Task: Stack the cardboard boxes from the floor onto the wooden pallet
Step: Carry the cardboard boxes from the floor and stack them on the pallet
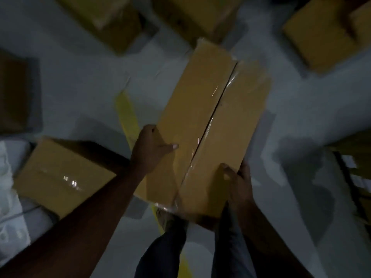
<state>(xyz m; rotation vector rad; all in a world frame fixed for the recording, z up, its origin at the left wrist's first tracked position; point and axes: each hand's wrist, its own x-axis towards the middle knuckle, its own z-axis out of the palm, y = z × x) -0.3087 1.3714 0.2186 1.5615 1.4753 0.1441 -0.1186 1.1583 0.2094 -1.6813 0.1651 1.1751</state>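
Note:
A long cardboard box (208,121), sealed along its top seam with clear tape, is held above the grey floor in front of me. My left hand (149,149) grips its left side, thumb lying on the top face. My right hand (239,183) clasps the near right corner. The box slants from near centre up toward the right. No wooden pallet can be made out in this dim, blurred view.
Other cardboard boxes lie on the floor: one at the near left (60,177), two at the top (104,19) (194,15), one at the top right (329,35). A yellow floor line (128,117) runs under the held box. My legs (166,247) are below it.

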